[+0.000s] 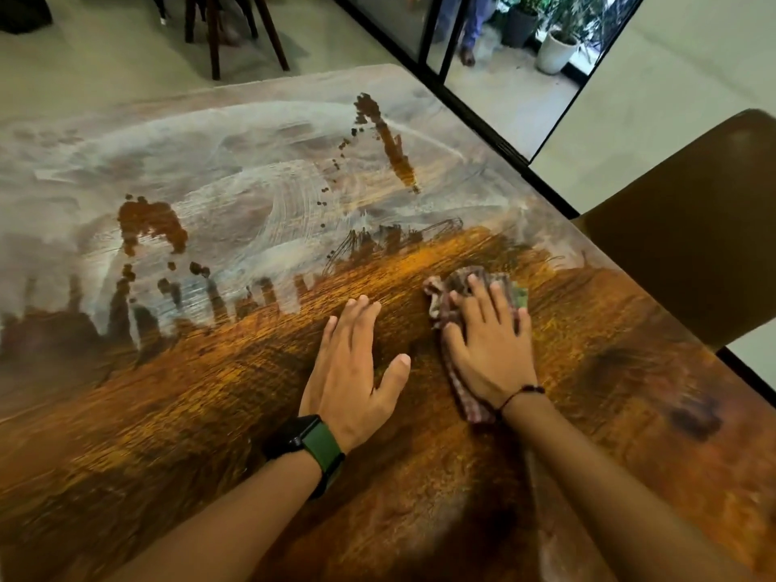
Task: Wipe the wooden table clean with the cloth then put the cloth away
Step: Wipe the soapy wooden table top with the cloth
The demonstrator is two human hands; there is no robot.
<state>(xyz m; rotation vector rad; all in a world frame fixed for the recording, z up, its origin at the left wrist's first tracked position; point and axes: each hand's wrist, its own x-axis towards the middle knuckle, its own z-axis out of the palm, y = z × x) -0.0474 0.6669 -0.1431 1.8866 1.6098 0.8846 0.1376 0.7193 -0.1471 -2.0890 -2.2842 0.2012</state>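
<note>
The wooden table (210,413) fills most of the view. Its near half shows wet, dark orange-brown wood; its far half is covered by a whitish dusty film with wipe streaks and a few dark wet patches. A crumpled checked cloth (462,287) lies on the table right of centre. My right hand (489,346) presses flat on the cloth with straight, spread fingers. My left hand (352,367) rests flat on the bare wood just left of it, fingers straight, holding nothing.
A brown chair (688,228) stands at the table's right edge. A black-framed glass partition (436,31) runs behind the far right corner, with potted plants (554,48) and a person's legs beyond it. Dark chair legs (218,35) stand on the floor past the far edge.
</note>
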